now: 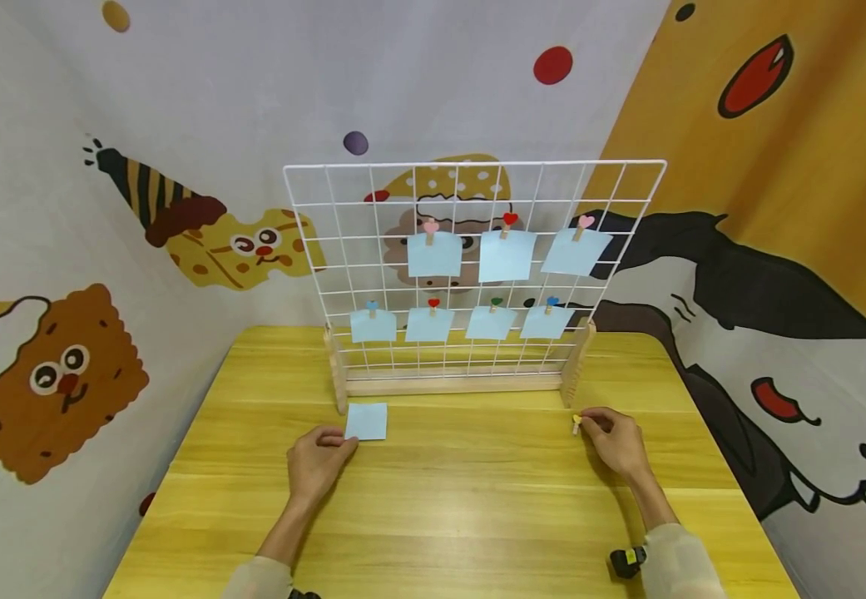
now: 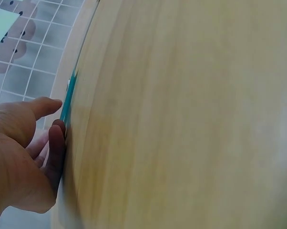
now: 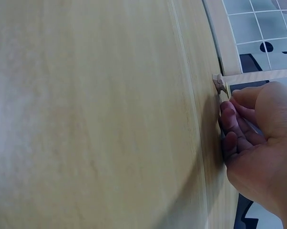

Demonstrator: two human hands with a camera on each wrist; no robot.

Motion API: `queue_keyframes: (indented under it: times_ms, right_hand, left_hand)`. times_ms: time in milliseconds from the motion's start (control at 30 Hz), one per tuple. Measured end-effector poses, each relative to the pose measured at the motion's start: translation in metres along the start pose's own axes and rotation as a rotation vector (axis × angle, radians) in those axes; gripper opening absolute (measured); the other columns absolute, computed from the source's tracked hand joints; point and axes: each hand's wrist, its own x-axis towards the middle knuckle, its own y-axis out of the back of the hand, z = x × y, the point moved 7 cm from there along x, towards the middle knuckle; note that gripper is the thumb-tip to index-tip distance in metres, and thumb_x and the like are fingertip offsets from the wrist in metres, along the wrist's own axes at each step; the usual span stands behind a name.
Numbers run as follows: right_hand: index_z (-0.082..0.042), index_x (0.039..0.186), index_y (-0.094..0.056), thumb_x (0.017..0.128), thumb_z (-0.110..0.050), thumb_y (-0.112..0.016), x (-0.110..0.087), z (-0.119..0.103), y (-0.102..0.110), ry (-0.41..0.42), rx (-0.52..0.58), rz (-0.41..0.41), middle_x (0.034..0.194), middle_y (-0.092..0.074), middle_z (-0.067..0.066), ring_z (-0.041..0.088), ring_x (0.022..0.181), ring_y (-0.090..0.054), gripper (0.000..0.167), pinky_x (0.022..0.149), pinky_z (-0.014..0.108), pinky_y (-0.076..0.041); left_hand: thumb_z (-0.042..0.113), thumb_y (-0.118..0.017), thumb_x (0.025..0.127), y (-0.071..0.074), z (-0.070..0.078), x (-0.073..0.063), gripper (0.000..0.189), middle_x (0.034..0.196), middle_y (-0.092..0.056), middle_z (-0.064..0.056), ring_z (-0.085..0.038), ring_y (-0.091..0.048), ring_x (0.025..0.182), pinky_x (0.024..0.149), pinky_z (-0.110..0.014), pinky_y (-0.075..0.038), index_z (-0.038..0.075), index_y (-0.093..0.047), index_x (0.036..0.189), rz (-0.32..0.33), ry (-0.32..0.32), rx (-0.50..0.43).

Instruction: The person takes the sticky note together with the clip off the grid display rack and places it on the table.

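My left hand [image 1: 316, 464] pinches the near left corner of a square light-blue paper note [image 1: 367, 421], just in front of the grid rack's left foot. Seen almost edge-on in the left wrist view, the note [image 2: 68, 95] runs out from between thumb and fingers. Over the table near the rack's right foot, my right hand [image 1: 618, 441] holds a small wooden clothespin [image 1: 576, 428] with a yellow heart on top. It juts from the thumb and fingertips, and in the right wrist view the clothespin [image 3: 218, 83] shows as a blurred tip.
A white wire grid [image 1: 476, 164] stands upright in a wooden base [image 1: 453, 386] at the table's back. Blue notes [image 1: 507, 256] hang on it in two rows, each under a heart clothespin. Printed cloth [image 1: 253, 75] surrounds the wood-grain table [image 1: 462, 516].
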Motion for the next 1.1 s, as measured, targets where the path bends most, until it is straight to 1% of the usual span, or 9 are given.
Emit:
queue_keyframes:
  times_ms: [100, 300, 500, 667, 767, 900, 1000, 1100]
  right_hand:
    - [-0.004, 0.13, -0.08, 0.114, -0.021, -0.069, -0.001, -0.001, 0.001, 0.0, 0.0, -0.002, 0.118, -0.083, 0.019, 0.017, 0.099, -0.074, 0.025, 0.077, 0.019, -0.056]
    - [-0.004, 0.131, -0.079, 0.113, -0.021, -0.071, -0.004, -0.004, 0.004, 0.011, 0.001, 0.01, 0.117, -0.083, 0.017, 0.014, 0.096, -0.073, 0.026, 0.074, 0.019, -0.056]
    - [-0.003, 0.135, -0.076, 0.11, -0.024, -0.075, -0.005, -0.005, 0.006, 0.031, -0.003, 0.014, 0.119, -0.082, 0.017, 0.014, 0.097, -0.073, 0.032, 0.074, 0.02, -0.056]
    - [-0.004, 0.14, -0.074, 0.11, -0.026, -0.076, -0.008, -0.006, 0.009, 0.041, 0.021, 0.009, 0.124, -0.081, 0.019, 0.005, 0.096, -0.072, 0.038, 0.071, 0.021, -0.057]
    - [-0.004, 0.143, -0.072, 0.111, -0.028, -0.076, -0.01, -0.007, 0.013, 0.057, 0.023, 0.013, 0.127, -0.081, 0.019, 0.001, 0.097, -0.072, 0.04, 0.072, 0.02, -0.058]
    - [-0.004, 0.144, -0.071, 0.111, -0.029, -0.076, -0.013, -0.011, 0.018, 0.09, 0.027, 0.03, 0.129, -0.081, 0.019, -0.003, 0.097, -0.07, 0.042, 0.075, 0.019, -0.059]
    - [-0.004, 0.145, -0.071, 0.11, -0.027, -0.077, -0.014, -0.017, 0.022, 0.122, 0.033, 0.045, 0.129, -0.08, 0.019, -0.006, 0.095, -0.068, 0.042, 0.076, 0.019, -0.059]
    - [-0.004, 0.146, -0.071, 0.109, -0.025, -0.077, -0.015, -0.025, 0.026, 0.154, 0.034, 0.062, 0.129, -0.08, 0.018, -0.006, 0.094, -0.066, 0.042, 0.077, 0.017, -0.057]
  left_hand:
    - [0.025, -0.097, 0.089, 0.001, -0.002, 0.0, 0.025, 0.09, -0.087, -0.007, -0.015, -0.081, 0.083, 0.076, -0.019, -0.058, 0.008, -0.087, 0.106, -0.004, 0.01, 0.0]
    - [0.027, -0.093, 0.093, 0.002, -0.003, 0.0, 0.023, 0.091, -0.087, -0.008, -0.013, -0.08, 0.081, 0.073, -0.019, -0.057, 0.009, -0.087, 0.105, 0.001, -0.002, -0.013]
    - [0.027, -0.092, 0.094, 0.003, -0.003, 0.0, 0.022, 0.092, -0.087, -0.009, -0.009, -0.077, 0.078, 0.072, -0.018, -0.056, 0.009, -0.087, 0.105, -0.001, 0.003, -0.028]
    - [0.029, -0.092, 0.095, 0.004, -0.001, -0.001, 0.024, 0.095, -0.087, -0.011, -0.008, -0.076, 0.079, 0.072, -0.018, -0.057, 0.008, -0.087, 0.107, -0.019, 0.02, -0.05]
    - [0.028, -0.091, 0.096, 0.005, 0.001, -0.001, 0.025, 0.098, -0.087, -0.013, -0.008, -0.076, 0.08, 0.071, -0.018, -0.058, 0.008, -0.086, 0.109, -0.033, 0.022, -0.073]
    - [0.026, -0.091, 0.097, 0.007, 0.005, 0.001, 0.029, 0.105, -0.087, -0.016, -0.01, -0.079, 0.085, 0.074, -0.017, -0.06, 0.005, -0.084, 0.116, -0.041, 0.013, -0.109]
    - [0.025, -0.09, 0.098, 0.008, 0.008, 0.003, 0.036, 0.112, -0.086, -0.018, -0.012, -0.08, 0.092, 0.078, -0.014, -0.061, 0.002, -0.081, 0.124, -0.056, 0.0, -0.14]
    - [0.025, -0.09, 0.099, 0.008, 0.013, 0.004, 0.039, 0.117, -0.085, -0.018, -0.011, -0.08, 0.097, 0.083, -0.012, -0.061, 0.002, -0.079, 0.129, -0.074, -0.02, -0.17]
